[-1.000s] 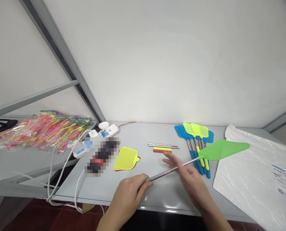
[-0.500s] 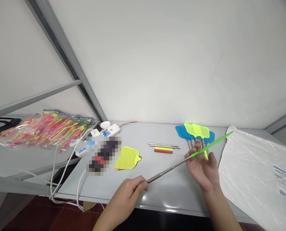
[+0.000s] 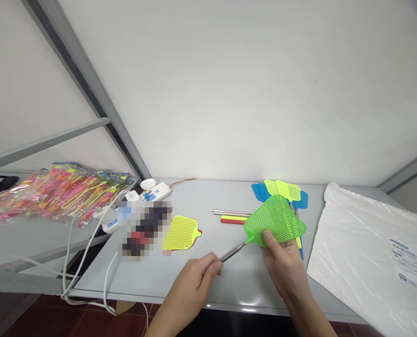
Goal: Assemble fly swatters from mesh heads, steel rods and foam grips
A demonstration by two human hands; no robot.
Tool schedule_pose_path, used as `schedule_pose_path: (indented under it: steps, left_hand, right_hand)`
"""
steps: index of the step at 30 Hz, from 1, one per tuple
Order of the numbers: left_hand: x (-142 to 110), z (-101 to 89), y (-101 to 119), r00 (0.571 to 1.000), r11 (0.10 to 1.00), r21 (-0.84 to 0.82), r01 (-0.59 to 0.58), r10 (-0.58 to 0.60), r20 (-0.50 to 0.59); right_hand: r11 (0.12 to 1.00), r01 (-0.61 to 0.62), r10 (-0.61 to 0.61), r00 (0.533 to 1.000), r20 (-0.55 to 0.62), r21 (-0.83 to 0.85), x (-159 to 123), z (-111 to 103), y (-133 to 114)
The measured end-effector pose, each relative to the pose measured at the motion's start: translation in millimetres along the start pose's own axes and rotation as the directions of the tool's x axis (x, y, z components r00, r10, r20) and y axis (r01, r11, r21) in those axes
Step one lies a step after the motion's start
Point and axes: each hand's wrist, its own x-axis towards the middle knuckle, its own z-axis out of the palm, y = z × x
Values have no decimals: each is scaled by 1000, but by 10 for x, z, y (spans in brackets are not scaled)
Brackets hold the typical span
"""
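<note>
A green fly swatter (image 3: pixel 277 220) with a perforated head and a metal telescopic rod is held between both hands above the table. My left hand (image 3: pixel 194 283) is closed around the lower end of the rod, its handle hidden in the fist. My right hand (image 3: pixel 282 262) pinches the green head, thumb on the near face and fingers behind it. Beyond it lie several assembled swatters with blue and yellow heads (image 3: pixel 289 191). Left of the green head are metal rods (image 3: pixel 229 212), a yellow tube and a red tube (image 3: pixel 231 222), partly covered by it.
A yellow swatter head (image 3: pixel 184 232) lies over a red one at mid-left, beside a blurred-out object (image 3: pixel 145 231). Power strips (image 3: pixel 155 193) with white cables stand further left. Bagged colourful items (image 3: pixel 64 192) fill the left shelf. A white plastic package (image 3: pixel 366 252) covers the table's right side.
The green head has turned from edge-on to face-on, and the rod looks much shorter. My right hand, loosely open under the rod before, now grips the head.
</note>
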Motion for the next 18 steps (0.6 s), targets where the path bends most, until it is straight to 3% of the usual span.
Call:
schedule_pose_path:
  steps: [3,5,8,11,14,18]
  left_hand:
    - [52,-45,80,1000,999,-37,4,-4,-6]
    - [131,24,126,999,989,-146,29,-25,27]
    - [302,299,188,989,885,-454,106,-48,139]
    - [451,629,259,986,753,-637,164,-100,135]
    - [518,816,339,986,771,-621,140,-52,158]
    - [533,800,375,957,918,-360,-164,237,170]
  right_hand:
    - [1000,-12,12,1000,-15,0,88,-54,-22]
    - [999,-21,20,1000,-9,-37,135,-90,-41]
    - [978,-47,66,994,90,-201,80,-107,-18]
    - [905,-100,176,973,151,-413,-70,-111,50]
    - [793,-19,79,994,73,-608,-129,-191,42]
    - [516,166,-166,982,93,-840,54,-460,-177]
